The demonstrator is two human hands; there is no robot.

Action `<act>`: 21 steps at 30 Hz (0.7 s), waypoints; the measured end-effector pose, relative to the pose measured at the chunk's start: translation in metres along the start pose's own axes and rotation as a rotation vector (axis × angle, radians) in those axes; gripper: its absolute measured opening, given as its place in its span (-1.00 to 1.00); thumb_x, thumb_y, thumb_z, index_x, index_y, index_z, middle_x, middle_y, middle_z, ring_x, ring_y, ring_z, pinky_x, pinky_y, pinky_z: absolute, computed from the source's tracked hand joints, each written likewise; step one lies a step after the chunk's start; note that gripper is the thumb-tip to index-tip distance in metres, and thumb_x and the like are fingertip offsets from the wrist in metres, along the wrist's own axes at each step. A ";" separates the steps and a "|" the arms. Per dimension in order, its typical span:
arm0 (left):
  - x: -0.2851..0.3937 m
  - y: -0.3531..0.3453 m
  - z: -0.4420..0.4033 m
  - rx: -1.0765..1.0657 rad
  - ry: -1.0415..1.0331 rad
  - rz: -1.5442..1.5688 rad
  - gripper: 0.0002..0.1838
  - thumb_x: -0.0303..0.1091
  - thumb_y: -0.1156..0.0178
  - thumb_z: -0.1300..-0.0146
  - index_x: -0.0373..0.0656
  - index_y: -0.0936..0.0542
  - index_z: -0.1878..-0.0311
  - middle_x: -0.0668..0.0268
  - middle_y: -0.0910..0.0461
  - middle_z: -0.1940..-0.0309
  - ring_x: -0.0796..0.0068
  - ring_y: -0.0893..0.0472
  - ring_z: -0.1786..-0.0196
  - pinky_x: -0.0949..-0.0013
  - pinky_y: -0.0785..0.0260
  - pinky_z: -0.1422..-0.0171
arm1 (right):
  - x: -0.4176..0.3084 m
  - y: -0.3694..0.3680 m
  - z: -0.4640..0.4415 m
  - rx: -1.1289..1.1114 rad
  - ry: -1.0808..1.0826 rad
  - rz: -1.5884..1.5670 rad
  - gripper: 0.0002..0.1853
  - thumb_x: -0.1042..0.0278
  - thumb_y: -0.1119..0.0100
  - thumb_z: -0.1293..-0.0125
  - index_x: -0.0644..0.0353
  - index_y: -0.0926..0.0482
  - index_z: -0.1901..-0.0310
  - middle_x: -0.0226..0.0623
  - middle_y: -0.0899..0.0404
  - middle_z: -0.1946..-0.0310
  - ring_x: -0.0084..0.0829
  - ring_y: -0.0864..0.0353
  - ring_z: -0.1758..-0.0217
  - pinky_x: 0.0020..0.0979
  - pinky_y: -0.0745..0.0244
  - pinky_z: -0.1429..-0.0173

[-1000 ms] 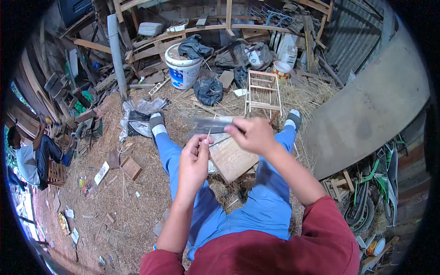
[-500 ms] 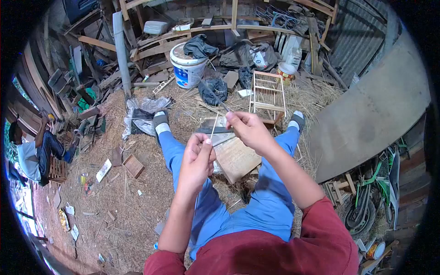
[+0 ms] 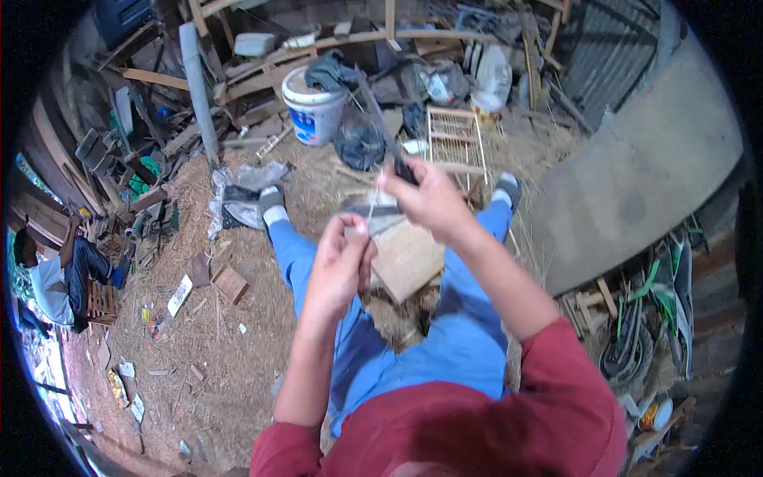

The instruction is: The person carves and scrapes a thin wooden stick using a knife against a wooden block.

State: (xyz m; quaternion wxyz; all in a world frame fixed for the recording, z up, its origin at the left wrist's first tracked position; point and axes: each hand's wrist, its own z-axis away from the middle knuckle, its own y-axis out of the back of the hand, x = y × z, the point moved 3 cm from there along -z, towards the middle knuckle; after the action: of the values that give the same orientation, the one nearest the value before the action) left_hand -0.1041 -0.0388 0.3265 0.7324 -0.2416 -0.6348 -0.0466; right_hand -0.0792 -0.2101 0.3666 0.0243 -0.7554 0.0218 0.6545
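My right hand (image 3: 433, 203) is closed around the dark handle of a long knife (image 3: 380, 119), whose blade points up and away to the left. In my left hand (image 3: 342, 258), a thin pale stick (image 3: 373, 203) is pinched between thumb and fingers. Its upper end reaches to the fingers of my right hand; whether they touch it is blurred. Below the hands, between my legs, lies a wooden board (image 3: 409, 258), with dark flat pieces at its far edge. Beyond it stands a slatted wooden frame (image 3: 457, 147).
A white bucket (image 3: 314, 115) with dark cloth on its rim stands ahead, near a black plastic bag (image 3: 360, 147). A large grey sheet (image 3: 636, 187) leans at right above a motorbike (image 3: 636, 334). At far left another person (image 3: 60, 274) sits. Shavings cover the ground.
The knife has swung more upright and its dark handle now shows. My right hand has shifted slightly up and right, while my left still pinches the stick. The whole view has shifted a little.
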 end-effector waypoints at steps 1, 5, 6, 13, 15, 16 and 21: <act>0.001 0.001 0.000 0.043 -0.024 -0.066 -0.82 -0.15 -0.08 -0.58 -0.02 -0.43 -0.02 0.54 -0.35 0.50 0.79 -0.17 0.61 0.57 0.05 0.58 | 0.001 0.005 -0.004 0.002 -0.028 0.025 -0.84 0.30 -0.33 -0.38 0.20 -0.65 0.25 -0.61 -0.57 0.39 -0.76 -0.39 0.36 -0.55 -0.28 0.29; 0.015 0.004 -0.015 -0.027 -0.056 -0.033 -0.79 -0.16 -0.09 -0.58 -0.08 -0.45 -0.03 0.52 -0.40 0.47 0.80 -0.18 0.61 0.58 0.05 0.57 | -0.019 0.017 -0.023 0.047 0.018 0.021 -0.84 0.25 -0.38 -0.37 0.08 -0.59 0.25 -0.74 -0.32 0.62 -0.82 -0.15 0.67 -0.56 0.04 0.59; 0.019 0.004 -0.017 -0.032 -0.066 -0.044 -0.80 -0.20 -0.09 -0.58 -0.12 -0.45 -0.03 0.51 -0.42 0.46 0.79 -0.24 0.57 0.58 -0.02 0.55 | -0.028 0.020 -0.029 0.042 0.038 0.030 -0.84 0.25 -0.38 -0.37 0.08 -0.59 0.25 -0.74 -0.32 0.62 -0.82 -0.15 0.67 -0.56 0.04 0.59; 0.020 0.010 -0.036 0.046 -0.269 -0.188 -0.83 -0.30 -0.15 -0.55 -0.17 -0.51 -0.05 0.50 -0.47 0.43 0.77 -0.34 0.50 0.58 -0.12 0.47 | -0.043 0.043 -0.046 0.194 0.073 0.035 -0.82 0.25 -0.38 -0.35 0.17 -0.66 0.24 -0.56 -0.62 0.40 -0.74 -0.44 0.39 -0.56 -0.31 0.28; 0.022 0.011 -0.036 0.053 -0.284 -0.223 -0.84 -0.33 -0.15 -0.54 -0.20 -0.53 -0.03 0.51 -0.48 0.41 0.78 -0.36 0.45 0.59 -0.14 0.42 | -0.040 0.047 -0.048 0.173 0.087 0.012 -0.82 0.25 -0.37 -0.35 0.17 -0.66 0.24 -0.55 -0.63 0.40 -0.75 -0.42 0.43 -0.57 -0.27 0.34; 0.024 0.012 -0.035 0.059 -0.303 -0.263 -0.85 -0.35 -0.16 -0.54 -0.22 -0.54 -0.02 0.51 -0.49 0.39 0.78 -0.37 0.41 0.59 -0.16 0.38 | -0.039 0.048 -0.048 0.151 0.105 -0.016 -0.82 0.25 -0.37 -0.36 0.18 -0.67 0.23 -0.55 -0.64 0.40 -0.76 -0.40 0.46 -0.58 -0.24 0.39; 0.025 0.019 -0.033 0.079 -0.325 -0.401 -0.88 -0.43 -0.17 -0.50 -0.26 -0.56 0.02 0.50 -0.50 0.37 0.79 -0.37 0.37 0.57 -0.18 0.33 | -0.036 0.058 -0.050 0.264 0.072 -0.049 -0.85 0.28 -0.33 -0.42 0.12 -0.56 0.21 -0.74 -0.27 0.68 -0.80 -0.08 0.74 -0.54 0.13 0.64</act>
State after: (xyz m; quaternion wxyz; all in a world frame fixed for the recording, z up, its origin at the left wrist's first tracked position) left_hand -0.0619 -0.0298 0.3421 0.6056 -0.0865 -0.7808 -0.1267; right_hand -0.0387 -0.2709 0.4086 0.1387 -0.7689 0.0898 0.6177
